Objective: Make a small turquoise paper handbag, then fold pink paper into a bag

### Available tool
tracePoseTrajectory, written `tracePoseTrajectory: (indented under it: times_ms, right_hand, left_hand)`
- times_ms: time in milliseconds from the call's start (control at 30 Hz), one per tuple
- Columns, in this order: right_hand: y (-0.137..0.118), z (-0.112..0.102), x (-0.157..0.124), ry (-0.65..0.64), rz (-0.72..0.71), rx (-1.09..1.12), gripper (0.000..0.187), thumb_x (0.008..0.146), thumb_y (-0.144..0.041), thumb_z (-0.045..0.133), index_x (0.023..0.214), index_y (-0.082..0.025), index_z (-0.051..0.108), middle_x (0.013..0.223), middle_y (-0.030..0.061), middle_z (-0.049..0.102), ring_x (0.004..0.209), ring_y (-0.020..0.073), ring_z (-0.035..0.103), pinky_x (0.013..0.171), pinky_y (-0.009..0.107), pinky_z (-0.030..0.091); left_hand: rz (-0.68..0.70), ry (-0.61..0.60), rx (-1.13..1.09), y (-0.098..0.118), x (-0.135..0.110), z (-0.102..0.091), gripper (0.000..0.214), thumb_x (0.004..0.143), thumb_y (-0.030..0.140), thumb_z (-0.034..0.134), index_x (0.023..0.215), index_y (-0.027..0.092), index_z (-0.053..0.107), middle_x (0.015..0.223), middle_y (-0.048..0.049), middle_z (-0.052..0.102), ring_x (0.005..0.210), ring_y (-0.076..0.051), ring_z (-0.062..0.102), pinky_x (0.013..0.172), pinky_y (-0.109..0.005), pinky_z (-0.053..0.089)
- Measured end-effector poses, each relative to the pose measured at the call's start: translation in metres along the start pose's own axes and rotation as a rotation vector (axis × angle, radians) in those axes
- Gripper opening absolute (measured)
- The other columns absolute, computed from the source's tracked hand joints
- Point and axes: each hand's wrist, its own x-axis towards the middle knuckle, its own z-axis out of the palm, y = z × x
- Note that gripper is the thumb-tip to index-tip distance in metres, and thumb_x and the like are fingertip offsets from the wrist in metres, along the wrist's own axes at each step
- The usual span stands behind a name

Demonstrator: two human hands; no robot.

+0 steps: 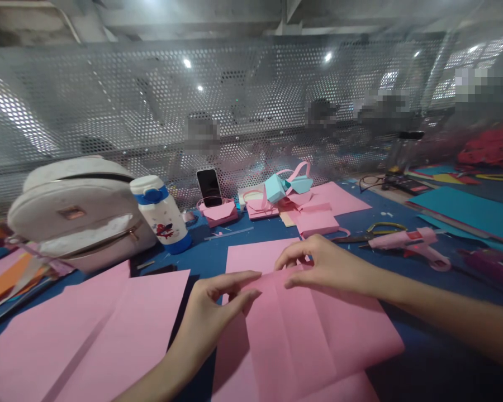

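Observation:
A creased pink paper sheet is held up by its far edge between my two hands. My left hand pinches the edge near its left corner, thumb in front and fingers behind. My right hand grips the same edge farther right, its fingertips partly hidden behind the paper. Several parallel fold lines run down the sheet, and its right side curls. Beneath it, another flat pink sheet lies on the blue table. More pink sheets lie to the left of my left hand.
A white backpack and a white-and-blue bottle stand at the back left. Behind my hands are a phone, small pink paper bags and blue paper pieces. A pink glue gun and teal paper lie right.

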Motion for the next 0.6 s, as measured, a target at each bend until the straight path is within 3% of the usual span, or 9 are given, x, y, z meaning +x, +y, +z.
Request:
tracePoseTrajectory:
  times_ms: [200,367,600]
  right_hand:
    - [0.018,0.013,0.008,0.063,-0.123,-0.142,0.008,0.083,-0.016,0.064,0.082,-0.020,0.071,0.084,-0.0005,0.071,0.079,0.0154,0.060,0.068,0.026,0.038]
    - [0.041,0.033,0.027,0.045,-0.214,-0.288,0.007,0.087,-0.015,0.063,0.081,-0.018,0.065,0.084,0.0013,0.068,0.085,0.0175,0.057,0.074,0.028,0.038]
    - [0.060,0.055,0.033,0.010,-0.257,-0.290,0.007,0.092,-0.015,0.058,0.086,-0.017,0.058,0.091,0.0041,0.062,0.090,0.0190,0.054,0.081,0.030,0.042]
  left_hand:
    - [0.004,0.011,0.036,-0.014,0.005,0.001,0.023,0.079,0.035,0.071,0.097,0.024,0.078,0.057,0.0035,0.067,0.056,-0.013,0.059,0.061,-0.022,0.047]
    - [0.111,-0.001,0.318,-0.034,0.009,0.002,0.024,0.084,0.030,0.065,0.105,0.024,0.076,0.090,0.0003,0.076,0.066,-0.014,0.062,0.062,-0.023,0.047]
    - [0.218,-0.088,0.594,-0.035,0.014,-0.004,0.023,0.086,0.019,0.062,0.104,0.027,0.073,0.074,0.0024,0.070,0.063,-0.015,0.055,0.062,-0.026,0.038]
